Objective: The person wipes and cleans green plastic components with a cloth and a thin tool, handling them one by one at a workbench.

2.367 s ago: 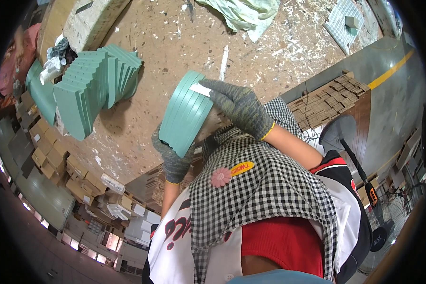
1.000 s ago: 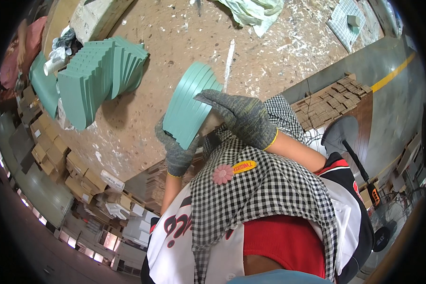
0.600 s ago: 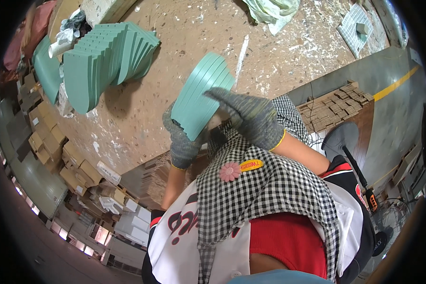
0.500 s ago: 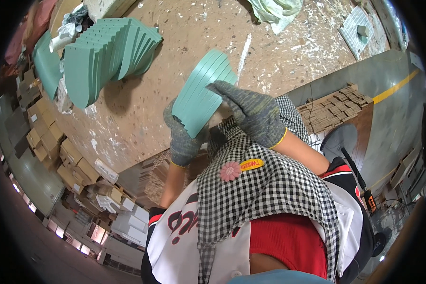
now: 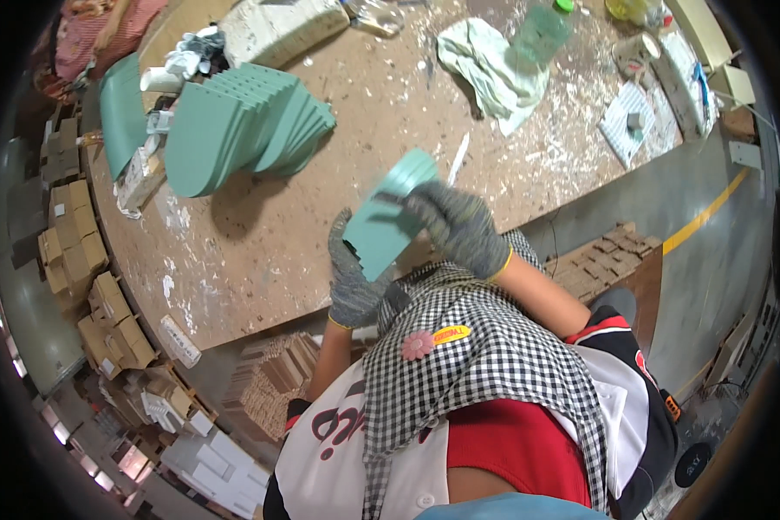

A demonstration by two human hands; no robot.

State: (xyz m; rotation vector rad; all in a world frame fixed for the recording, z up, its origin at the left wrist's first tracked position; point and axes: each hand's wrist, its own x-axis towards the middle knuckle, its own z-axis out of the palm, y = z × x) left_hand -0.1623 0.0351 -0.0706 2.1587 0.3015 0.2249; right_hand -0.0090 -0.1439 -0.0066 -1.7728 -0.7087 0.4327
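Observation:
Both my hands wear grey knitted gloves and hold a small stack of green, round-ended flat pieces (image 5: 383, 227) above the near part of the table. My left hand (image 5: 355, 282) is wrapped round the stack's lower left side, its fingers partly hidden beneath. On the right side, my right hand (image 5: 459, 227) grips the edge, with fingers lying over the top face. Thin layers show as stripes near the stack's rounded far end. A larger leaning row of matching green pieces (image 5: 225, 130) stands on the table to the left.
The worktable (image 5: 260, 251) is brown and paint-spotted. On it lie a pale cloth (image 5: 494, 74), a green-capped bottle (image 5: 542, 35), a white block (image 5: 282, 30) and a checked pad (image 5: 628, 121). Cardboard boxes (image 5: 74, 234) are stacked at left; cardboard pieces (image 5: 602, 260) lie beyond the right table edge.
The view has shifted, showing more of the table's far side. My right fingers remain on the held stack, whose fanned layers now show less across the top face.

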